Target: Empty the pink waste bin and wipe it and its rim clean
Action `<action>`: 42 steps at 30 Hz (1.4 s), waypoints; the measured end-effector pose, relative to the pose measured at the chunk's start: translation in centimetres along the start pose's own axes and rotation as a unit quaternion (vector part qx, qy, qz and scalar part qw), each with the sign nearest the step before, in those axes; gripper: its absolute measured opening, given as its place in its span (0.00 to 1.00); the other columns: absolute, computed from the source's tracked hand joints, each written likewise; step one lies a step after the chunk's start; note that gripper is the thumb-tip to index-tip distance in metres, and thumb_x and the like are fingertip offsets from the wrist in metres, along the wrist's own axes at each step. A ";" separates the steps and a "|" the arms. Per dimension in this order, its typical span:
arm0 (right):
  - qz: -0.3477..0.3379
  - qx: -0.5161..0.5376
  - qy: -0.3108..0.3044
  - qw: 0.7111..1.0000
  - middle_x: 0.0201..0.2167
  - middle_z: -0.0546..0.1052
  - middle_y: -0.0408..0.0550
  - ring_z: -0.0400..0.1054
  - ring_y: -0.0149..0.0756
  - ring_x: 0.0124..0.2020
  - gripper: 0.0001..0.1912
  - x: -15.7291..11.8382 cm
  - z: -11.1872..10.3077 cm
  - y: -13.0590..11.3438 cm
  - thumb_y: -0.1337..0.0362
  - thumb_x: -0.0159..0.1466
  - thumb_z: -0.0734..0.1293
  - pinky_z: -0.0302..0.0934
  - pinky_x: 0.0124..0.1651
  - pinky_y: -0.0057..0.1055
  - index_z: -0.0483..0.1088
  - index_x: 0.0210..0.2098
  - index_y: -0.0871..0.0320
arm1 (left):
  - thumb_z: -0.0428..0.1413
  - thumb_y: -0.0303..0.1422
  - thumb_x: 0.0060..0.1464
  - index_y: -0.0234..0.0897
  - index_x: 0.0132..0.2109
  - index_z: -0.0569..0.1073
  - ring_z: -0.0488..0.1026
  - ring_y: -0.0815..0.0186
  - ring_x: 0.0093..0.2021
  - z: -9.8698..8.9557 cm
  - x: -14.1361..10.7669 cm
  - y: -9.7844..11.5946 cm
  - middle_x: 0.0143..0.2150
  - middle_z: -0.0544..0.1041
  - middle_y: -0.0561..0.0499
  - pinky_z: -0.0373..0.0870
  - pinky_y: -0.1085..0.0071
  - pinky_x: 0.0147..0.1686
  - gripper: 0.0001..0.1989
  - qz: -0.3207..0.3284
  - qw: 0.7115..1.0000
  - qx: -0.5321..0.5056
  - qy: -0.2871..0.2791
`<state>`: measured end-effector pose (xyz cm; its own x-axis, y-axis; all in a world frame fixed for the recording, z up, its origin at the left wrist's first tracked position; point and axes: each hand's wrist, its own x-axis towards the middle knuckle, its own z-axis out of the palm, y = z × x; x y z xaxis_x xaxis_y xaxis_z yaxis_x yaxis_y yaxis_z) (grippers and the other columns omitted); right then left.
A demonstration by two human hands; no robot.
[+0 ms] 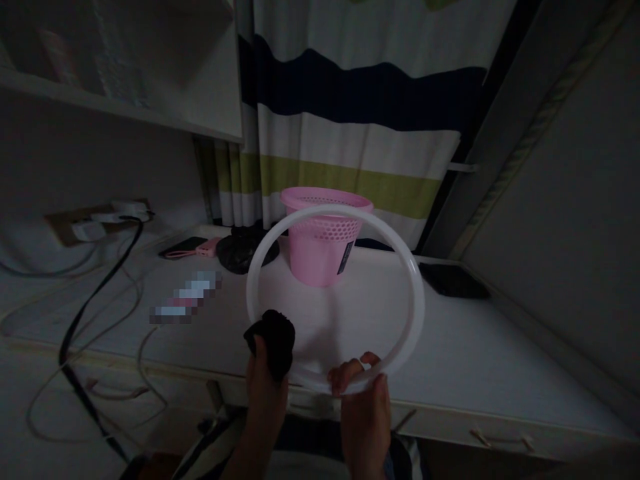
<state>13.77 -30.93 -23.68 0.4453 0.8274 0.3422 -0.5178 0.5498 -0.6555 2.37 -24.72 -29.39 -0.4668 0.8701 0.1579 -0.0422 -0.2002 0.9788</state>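
My right hand (366,410) is closed around the lower edge of a large white plastic ring (417,300), held up over the front of the desk. My left hand (265,393) grips a bunched black plastic bag (275,340), close to the ring's lower left side. Behind the ring, partly seen through it, a pink waste bin (315,253) stands upright on the desk. Its upper wall has a band of holes, and a dark label is on its right side. Whether the bag touches the ring is unclear.
The white desk (475,360) has drawers along its front. A dark bundle of bags (237,252), a phone (184,247) with a pink item (206,247), and a blurred-out object (186,298) lie at left. A dark flat item (455,280) is at right. Cables (93,307) hang at left.
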 end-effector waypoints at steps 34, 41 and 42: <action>0.170 0.004 -0.108 0.979 0.53 0.68 0.55 0.61 0.49 0.55 0.36 1.7 -4.2 -2.0 0.43 0.49 0.68 0.51 0.56 0.50 0.62 0.54 0.50 | 0.60 0.25 0.36 0.35 0.63 0.54 0.66 0.51 0.55 -2.0 2.2 2.2 0.47 0.76 0.44 0.60 0.60 0.55 0.45 0.005 0.999 0.041 -0.007; 0.180 0.104 -0.045 0.977 0.44 0.74 0.50 0.65 0.42 0.50 0.25 0.5 -2.0 1.5 0.44 0.59 0.58 0.50 0.57 0.48 0.65 0.50 0.48 | 0.57 0.43 0.47 0.39 0.60 0.59 0.67 0.53 0.54 1.0 -1.3 3.1 0.51 0.73 0.45 0.63 0.61 0.53 0.35 -0.083 0.994 -0.072 -0.023; 0.170 0.105 -0.042 0.979 0.41 0.76 0.49 0.67 0.41 0.47 0.23 0.5 -2.2 1.7 0.44 0.60 0.57 0.52 0.56 0.47 0.66 0.48 0.49 | 0.52 0.47 0.50 0.39 0.59 0.60 0.68 0.54 0.53 1.4 -1.4 3.4 0.52 0.73 0.45 0.66 0.63 0.50 0.32 -0.105 0.989 -0.102 -0.030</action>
<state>14.69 -29.81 -26.08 0.1641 0.9683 0.1883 -0.7688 0.2451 -0.5907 4.14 -26.00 -26.06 -0.3761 0.9260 -0.0323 -0.3131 -0.0942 0.9451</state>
